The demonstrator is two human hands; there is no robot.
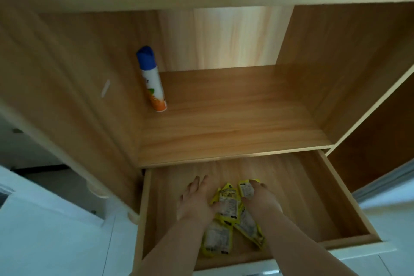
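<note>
In the open wooden drawer (313,197), my left hand (197,201) lies spread flat at nine o'clock of the yellow printed sachets (228,203). My right hand (261,199) pinches one, and the slick film may slip from it.

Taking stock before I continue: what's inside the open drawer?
Yellow packets lie in the drawer; the left hand lies flat beside them, the right hand grips one. Both hands cover some, so no count.

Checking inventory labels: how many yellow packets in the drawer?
4 yellow packets: one gripped by the right hand, one at the left hand thumb, two nearer the drawer front, left and right. More may hide under the hands.
</note>
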